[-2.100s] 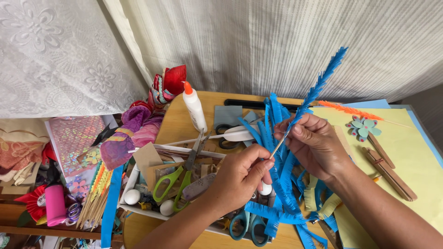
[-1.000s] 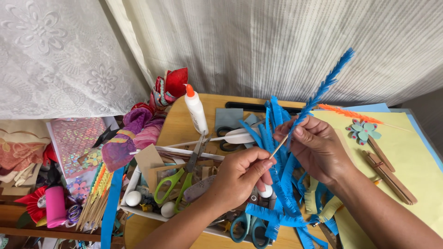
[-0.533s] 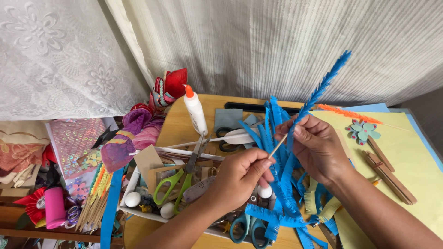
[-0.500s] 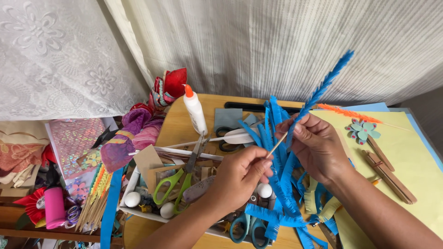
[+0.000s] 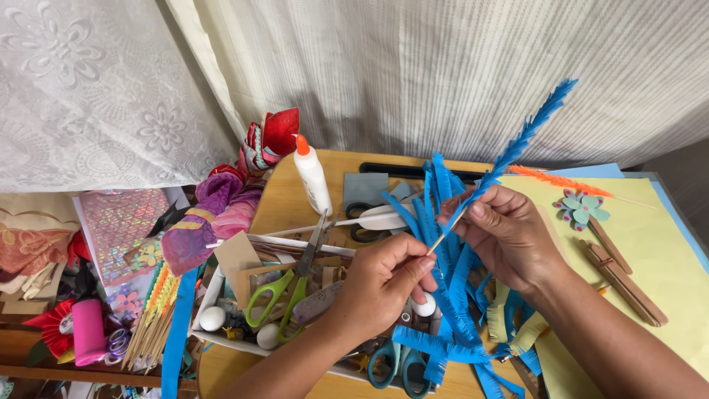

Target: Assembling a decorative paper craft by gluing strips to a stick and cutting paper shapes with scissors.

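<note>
Both hands meet over the round wooden table (image 5: 277,196). The left hand (image 5: 380,284) pinches the bare lower end of a thin stick (image 5: 443,238) between thumb and fingertips. The right hand (image 5: 509,236) grips the same stick a little higher, fingers closed around the spot where a blue fringed strip (image 5: 528,137) begins to wrap it. The wrapped part rises up and to the right, past the table's far edge, against the pale curtain (image 5: 413,74).

Under the hands, on the table, lies a loose pile of blue fringe strips (image 5: 447,295), with a few pale yellow ones at its right side. On the left part of the table a white tray (image 5: 209,299) holds green scissors (image 5: 284,288), white balls and card scraps. A glue bottle (image 5: 312,174) with an orange tip stands behind the tray, near the table's far edge. Blue scissors (image 5: 391,366) lie at the table's near edge, below the left hand. To the right of the table spreads a yellow sheet (image 5: 665,258) bearing a small paper flower (image 5: 580,208) and brown sticks (image 5: 624,277).
</note>
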